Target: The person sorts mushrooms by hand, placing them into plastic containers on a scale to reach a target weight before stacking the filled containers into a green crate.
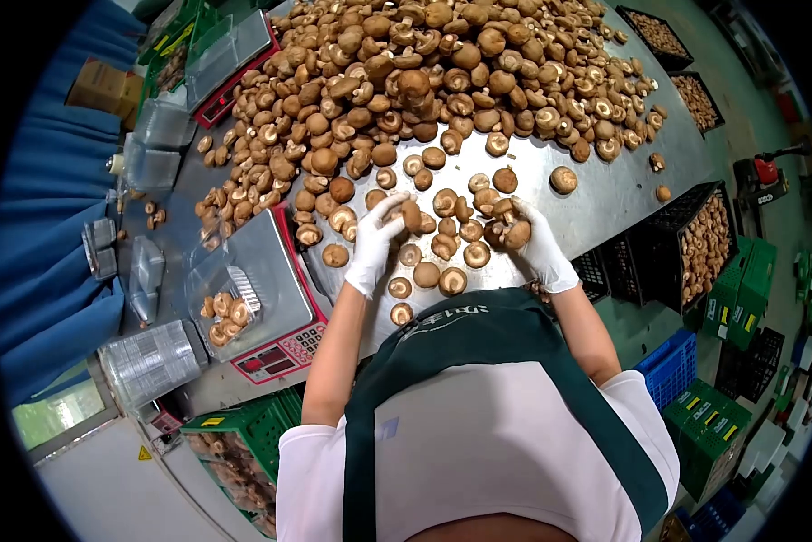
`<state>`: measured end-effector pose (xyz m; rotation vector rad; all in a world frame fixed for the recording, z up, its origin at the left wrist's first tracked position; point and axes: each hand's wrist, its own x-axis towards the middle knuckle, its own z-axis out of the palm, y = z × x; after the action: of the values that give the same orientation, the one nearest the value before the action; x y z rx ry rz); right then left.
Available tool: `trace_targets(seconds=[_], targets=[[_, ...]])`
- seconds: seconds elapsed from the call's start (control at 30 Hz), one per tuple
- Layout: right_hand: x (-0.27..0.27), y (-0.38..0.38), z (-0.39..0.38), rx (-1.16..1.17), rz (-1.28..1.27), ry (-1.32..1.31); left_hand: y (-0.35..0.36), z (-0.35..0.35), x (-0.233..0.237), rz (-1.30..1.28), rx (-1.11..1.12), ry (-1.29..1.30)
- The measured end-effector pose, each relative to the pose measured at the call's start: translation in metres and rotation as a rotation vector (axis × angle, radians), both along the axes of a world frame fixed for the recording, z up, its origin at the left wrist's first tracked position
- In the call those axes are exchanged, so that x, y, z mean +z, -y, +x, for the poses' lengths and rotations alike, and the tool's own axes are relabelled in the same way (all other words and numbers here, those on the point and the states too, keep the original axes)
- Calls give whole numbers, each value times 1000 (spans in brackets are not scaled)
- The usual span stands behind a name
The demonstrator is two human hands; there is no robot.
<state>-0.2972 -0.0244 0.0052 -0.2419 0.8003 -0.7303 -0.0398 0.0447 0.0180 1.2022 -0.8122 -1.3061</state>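
My left hand [372,242], in a white glove, pinches a brown shiitake mushroom [411,216] between thumb and fingers. To the right, my gloved right hand [540,246] curls around shiitake mushrooms [516,235], one with its stem showing; its fingertips are partly hidden behind them. Loose mushrooms [452,281] lie between and around both hands on the metal table [564,212], some cap up, some gills up. Left of my left hand, a clear plastic tray [243,287] with several mushrooms sits on a red-edged scale [279,357].
A large heap of mushrooms [406,81] covers the far part of the table. Stacked clear trays [153,366] stand at the left, and a second scale [218,104] farther back. Black crates of mushrooms [706,242] and green crates [740,294] stand at the right.
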Motion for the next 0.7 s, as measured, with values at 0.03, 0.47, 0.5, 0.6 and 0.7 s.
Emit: trace_targets(seconds=[0.03,0.47,0.5,0.6,0.7], targets=[[20,-3,13,-57,93,-13,-7,-7,9,83,16,-215],[63,-30,73,218,-812,-431,-35,-39,8,207,34,-1176],[59,-36,78,273,-1225,-630,-37,-39,-4,209,42,-1225],[51,-48,86,500,-1690,-716,-33,-44,-7,231,134,-1107],[47,-40,88,272,-1511,-671,-53,-37,-3,193,112,-796]])
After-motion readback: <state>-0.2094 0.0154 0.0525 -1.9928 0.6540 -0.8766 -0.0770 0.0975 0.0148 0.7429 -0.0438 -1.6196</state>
